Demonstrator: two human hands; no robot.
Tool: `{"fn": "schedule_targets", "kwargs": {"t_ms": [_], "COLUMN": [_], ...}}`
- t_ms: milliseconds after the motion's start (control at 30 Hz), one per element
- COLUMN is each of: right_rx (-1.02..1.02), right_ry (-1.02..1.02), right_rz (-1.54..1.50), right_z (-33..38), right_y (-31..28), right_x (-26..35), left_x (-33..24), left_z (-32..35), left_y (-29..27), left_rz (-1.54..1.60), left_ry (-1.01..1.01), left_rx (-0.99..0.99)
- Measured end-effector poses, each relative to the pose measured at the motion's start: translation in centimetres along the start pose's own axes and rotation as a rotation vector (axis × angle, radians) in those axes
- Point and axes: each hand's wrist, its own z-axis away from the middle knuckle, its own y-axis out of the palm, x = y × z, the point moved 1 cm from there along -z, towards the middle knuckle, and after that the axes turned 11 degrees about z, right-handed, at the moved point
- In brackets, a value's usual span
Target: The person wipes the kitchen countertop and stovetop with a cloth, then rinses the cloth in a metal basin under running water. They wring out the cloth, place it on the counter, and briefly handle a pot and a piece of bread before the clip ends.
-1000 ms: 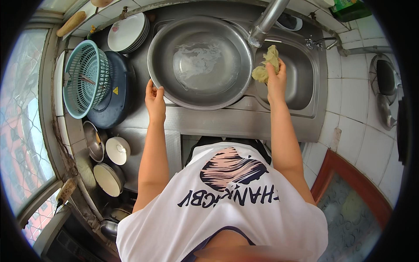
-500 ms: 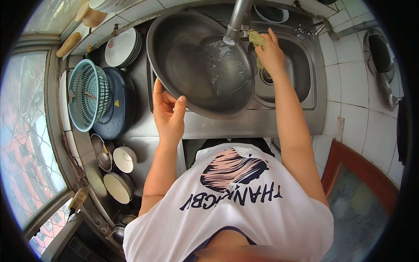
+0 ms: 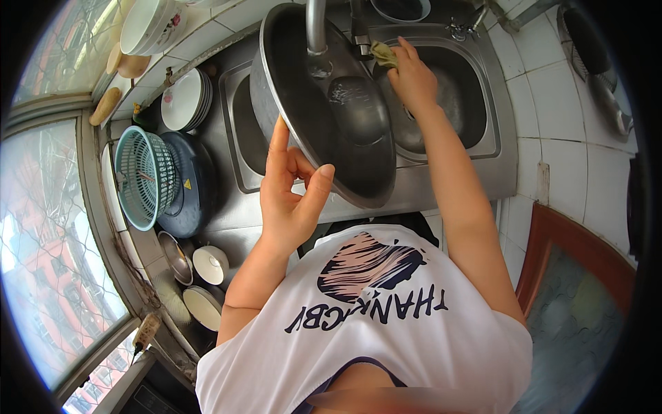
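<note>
A large metal basin [image 3: 303,117] is tilted steeply to the right over the sink, with a little water in its lower side. My left hand [image 3: 289,196] grips its near left edge, index finger stretched along the outside and thumb apart near the rim. The faucet [image 3: 316,29] runs water into the basin. My right hand [image 3: 416,84] is closed on a yellowish-green cloth [image 3: 383,55] beside the basin's far right edge, above the right sink bowl [image 3: 472,103]. Whether the cloth touches the basin, I cannot tell.
Left of the sink [image 3: 241,183] stand stacked plates [image 3: 181,103], a light-blue plastic basket [image 3: 141,179] and a dark blue lid-like object [image 3: 189,190]. Several bowls [image 3: 210,265] lie nearer. A tiled wall [image 3: 534,121] with hanging utensils [image 3: 598,76] bounds the right.
The basin has tilted more steeply, its left side raised, and water has gathered lower right. Water now pours from the right sink side below it. My left hand rose with the rim; my right hand shifted slightly left.
</note>
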Motion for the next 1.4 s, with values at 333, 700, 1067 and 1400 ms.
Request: {"fn": "schedule_targets", "kwargs": {"t_ms": [333, 700, 1067, 1400], "right_rx": [0.288, 0.305, 0.342, 0.295], "right_ry": [0.008, 0.002, 0.024, 0.008], "right_rz": [0.043, -0.037, -0.059, -0.092], "right_z": [-0.7, 0.1, 0.7, 1.1], "right_y": [-0.6, -1.1, -1.7, -2.0], "right_x": [1.2, 0.7, 1.2, 2.2], "left_x": [-0.4, -1.4, -2.5, -1.7], "left_z": [-0.9, -1.4, -1.2, -1.1], "left_y": [0.8, 0.1, -1.2, -2.7], "left_rz": [-0.004, 0.052, 0.261, 0.229], "left_ry": [-0.009, -0.098, -0.195, -0.189], "left_rx": [0.059, 0.045, -0.021, -0.102]}}
